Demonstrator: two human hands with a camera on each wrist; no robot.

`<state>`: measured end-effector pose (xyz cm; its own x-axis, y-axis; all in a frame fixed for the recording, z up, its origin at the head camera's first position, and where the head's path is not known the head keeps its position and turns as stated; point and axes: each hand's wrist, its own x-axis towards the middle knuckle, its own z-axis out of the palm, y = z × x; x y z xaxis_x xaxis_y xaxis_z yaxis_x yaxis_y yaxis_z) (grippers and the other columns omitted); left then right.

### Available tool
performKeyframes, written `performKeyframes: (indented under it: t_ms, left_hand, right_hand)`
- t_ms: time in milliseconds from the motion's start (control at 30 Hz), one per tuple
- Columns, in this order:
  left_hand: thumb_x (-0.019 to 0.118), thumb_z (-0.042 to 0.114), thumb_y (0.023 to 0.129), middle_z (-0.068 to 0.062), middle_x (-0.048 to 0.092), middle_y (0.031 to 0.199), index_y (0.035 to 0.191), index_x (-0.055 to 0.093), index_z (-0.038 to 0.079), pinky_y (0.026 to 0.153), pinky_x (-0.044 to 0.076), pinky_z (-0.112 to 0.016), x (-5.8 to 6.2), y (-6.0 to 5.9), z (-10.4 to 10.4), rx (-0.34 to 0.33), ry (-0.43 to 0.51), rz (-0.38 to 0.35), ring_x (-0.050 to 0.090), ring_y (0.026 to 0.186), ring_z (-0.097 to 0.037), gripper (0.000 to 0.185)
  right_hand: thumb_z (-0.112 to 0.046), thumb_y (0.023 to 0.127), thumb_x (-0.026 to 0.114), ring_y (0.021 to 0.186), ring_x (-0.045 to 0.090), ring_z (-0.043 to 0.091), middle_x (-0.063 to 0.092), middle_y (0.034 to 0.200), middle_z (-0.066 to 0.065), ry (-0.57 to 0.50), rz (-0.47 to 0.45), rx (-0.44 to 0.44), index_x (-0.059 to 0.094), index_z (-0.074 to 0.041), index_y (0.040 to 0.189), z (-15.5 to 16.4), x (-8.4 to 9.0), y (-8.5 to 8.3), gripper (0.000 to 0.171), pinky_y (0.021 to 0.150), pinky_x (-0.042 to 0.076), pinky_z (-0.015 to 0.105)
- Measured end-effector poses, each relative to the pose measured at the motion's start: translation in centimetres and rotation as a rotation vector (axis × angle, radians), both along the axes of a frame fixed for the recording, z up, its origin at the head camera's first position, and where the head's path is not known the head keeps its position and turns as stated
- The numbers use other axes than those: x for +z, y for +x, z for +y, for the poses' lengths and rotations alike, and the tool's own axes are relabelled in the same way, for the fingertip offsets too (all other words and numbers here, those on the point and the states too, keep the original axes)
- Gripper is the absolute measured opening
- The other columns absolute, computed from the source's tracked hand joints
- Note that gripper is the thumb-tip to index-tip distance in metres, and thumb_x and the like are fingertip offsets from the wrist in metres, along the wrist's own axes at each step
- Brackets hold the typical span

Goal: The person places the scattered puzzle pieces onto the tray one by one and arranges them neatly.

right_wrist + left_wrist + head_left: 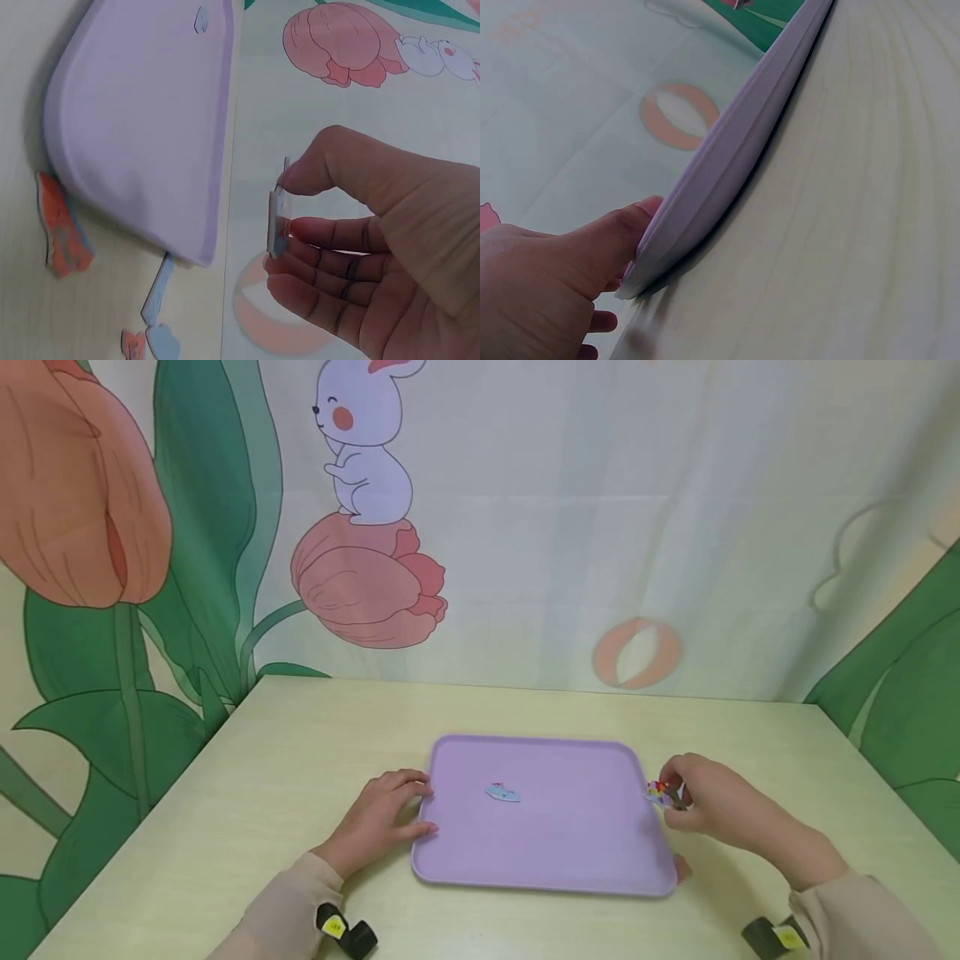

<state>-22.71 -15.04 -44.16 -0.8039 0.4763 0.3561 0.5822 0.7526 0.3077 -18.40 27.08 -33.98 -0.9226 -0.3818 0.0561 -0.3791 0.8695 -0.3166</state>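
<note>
The left hand (386, 814) is at the left side of a purple tray (555, 852), its fingertips and thumb holding the rim. Seen from the left wrist, a digit reaches over the tray's edge (712, 172). On the tray lies a small pale blue flat piece (504, 793), printed like a jigsaw piece. The right hand (708, 802) pinches thin, colourful puzzle pieces (658, 792) between thumb and fingers, beside the tray's right rim. In the right wrist view the pieces (277, 225) show edge-on, and the lower fingers are partly curled.
An orange puzzle piece (64, 225) lies by the tray's near right corner. Further loose pieces, including a pale blue one (163, 341), lie beyond its right side. The tray rests on a light wooden table (360, 718), backed by a printed curtain (525, 527).
</note>
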Motion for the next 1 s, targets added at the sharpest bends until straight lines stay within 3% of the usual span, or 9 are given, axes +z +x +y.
performKeyframes:
  t_ms: [333,733,1000]
  left_hand:
    - [0.078,0.039,0.076,-0.006,0.062,0.124,0.108,0.068,0.011,0.1,0.043,-0.046,0.0,-0.1,0.0,-0.001,-0.002,-0.008,0.057,0.116,-0.027,0.043]
    - [0.079,0.039,0.075,-0.004,0.062,0.123,0.107,0.068,0.012,0.097,0.044,-0.045,-0.3,0.0,0.0,0.003,0.013,0.003,0.057,0.114,-0.025,0.044]
    - [0.08,0.039,0.073,-0.004,0.062,0.122,0.106,0.068,0.012,0.095,0.045,-0.043,-0.2,-0.1,0.0,-0.002,0.02,0.021,0.057,0.113,-0.025,0.044]
  right_hand:
    - [-0.01,0.071,0.069,0.066,0.044,0.007,0.053,0.076,0.0,-0.017,0.014,0.064,0.058,-0.001,0.092,-3.0,-0.2,-1.4,0.025,0.059,0.039,0.021]
    - [-0.009,0.068,0.068,0.069,0.045,0.007,0.055,0.077,0.001,-0.032,0.097,0.154,0.058,-0.001,0.09,-6.5,-2.2,-3.9,0.026,0.066,0.043,0.024]
    - [-0.011,0.069,0.07,0.069,0.046,0.008,0.058,0.081,0.002,-0.008,0.072,0.128,0.059,-0.001,0.093,-8.3,-2.9,-5.0,0.028,0.063,0.043,0.021]
